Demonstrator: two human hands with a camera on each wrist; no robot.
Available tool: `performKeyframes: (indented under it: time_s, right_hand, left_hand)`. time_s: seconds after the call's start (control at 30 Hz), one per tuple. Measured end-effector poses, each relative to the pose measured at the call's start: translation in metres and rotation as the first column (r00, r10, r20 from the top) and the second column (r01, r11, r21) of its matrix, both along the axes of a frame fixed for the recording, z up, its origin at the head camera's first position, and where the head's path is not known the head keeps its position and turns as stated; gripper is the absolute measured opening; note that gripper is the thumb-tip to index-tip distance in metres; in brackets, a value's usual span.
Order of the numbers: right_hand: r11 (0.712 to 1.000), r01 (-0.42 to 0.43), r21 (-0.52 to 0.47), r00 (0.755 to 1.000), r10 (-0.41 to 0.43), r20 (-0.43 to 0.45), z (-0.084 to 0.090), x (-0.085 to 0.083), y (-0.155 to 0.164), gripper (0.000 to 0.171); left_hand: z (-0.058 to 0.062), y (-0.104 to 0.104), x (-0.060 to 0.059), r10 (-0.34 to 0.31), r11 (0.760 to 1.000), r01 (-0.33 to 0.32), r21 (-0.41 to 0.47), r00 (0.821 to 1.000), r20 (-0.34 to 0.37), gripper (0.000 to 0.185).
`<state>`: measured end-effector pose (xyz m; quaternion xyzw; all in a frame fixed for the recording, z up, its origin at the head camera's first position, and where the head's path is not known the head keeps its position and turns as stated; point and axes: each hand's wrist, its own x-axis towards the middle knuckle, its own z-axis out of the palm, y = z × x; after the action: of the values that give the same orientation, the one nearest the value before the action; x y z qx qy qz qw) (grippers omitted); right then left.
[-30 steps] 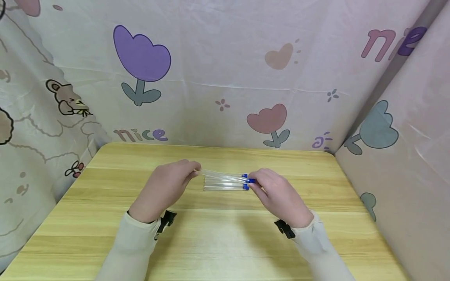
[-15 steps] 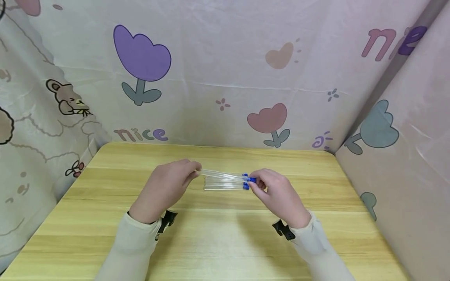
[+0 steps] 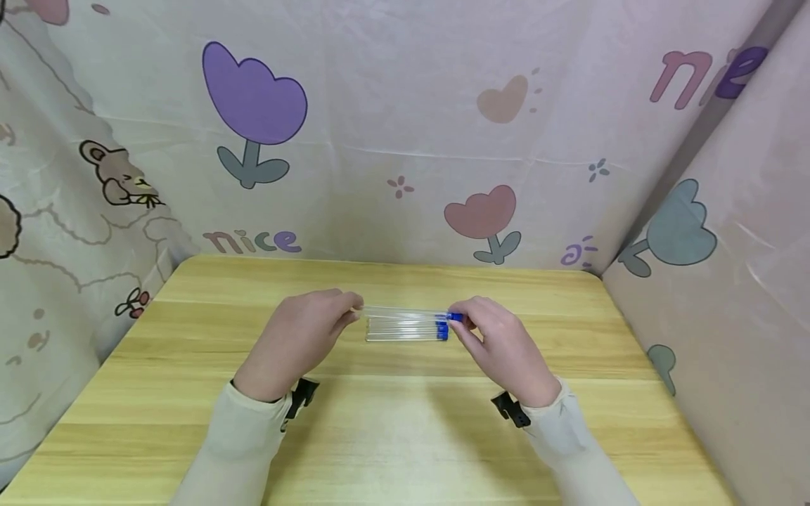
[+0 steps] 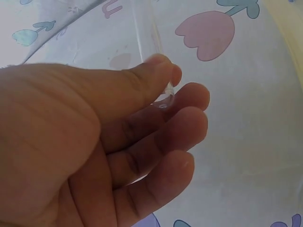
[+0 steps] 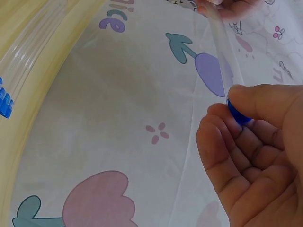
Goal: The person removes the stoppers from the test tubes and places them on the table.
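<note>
A clear test tube (image 5: 222, 52) with a blue cap (image 5: 238, 113) is held between both hands, above a row of similar tubes. My left hand (image 3: 304, 341) pinches its rounded clear end between thumb and index finger; in the left wrist view the other fingers are loosely bent. At the opposite end, my right hand (image 3: 503, 348) pinches the blue cap, partly covering it. Several capped test tubes (image 3: 401, 332) lie side by side on the table, their blue caps all pointing right. Whether the held tube contains anything cannot be made out.
The wooden table (image 3: 392, 436) extends around the tubes. A printed curtain (image 3: 380, 105) with flowers and lettering hangs behind its back edge and along both sides. A black strap mount (image 3: 511, 410) sits at the right wrist, with another (image 3: 302, 397) at the left.
My right hand has moved slightly away from the body, taking the capped end along, so the tube lies closer to parallel with the row. The left hand stays almost still.
</note>
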<state>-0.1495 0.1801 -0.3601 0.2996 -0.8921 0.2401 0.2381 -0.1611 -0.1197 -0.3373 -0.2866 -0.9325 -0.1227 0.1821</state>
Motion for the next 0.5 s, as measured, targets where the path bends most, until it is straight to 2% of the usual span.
performKeyframes:
  time_s: [0.13,0.37,0.5]
  right_hand:
    - [1.000,-0.006,-0.003,1.000,0.006,-0.008,0.0017,-0.0001,0.0007,0.018]
    - [0.995,0.022,-0.093,1.000,-0.023,-0.008,0.0029,-0.0014,0.0014,0.010]
    - [0.995,0.023,-0.101,1.000,-0.023,0.000,0.0026,-0.0009,0.0023,0.010]
  left_hand:
    - [-0.0009,0.0010,-0.0013,-0.005,1.000,0.005,-0.007,1.000,0.000,0.010]
    - [-0.0004,0.0021,-0.0010,-0.006,1.000,0.006,-0.002,1.000,-0.003,0.012]
    - [-0.0007,0.0028,-0.0005,-0.010,1.000,0.010,0.002,1.000,0.000,0.013]
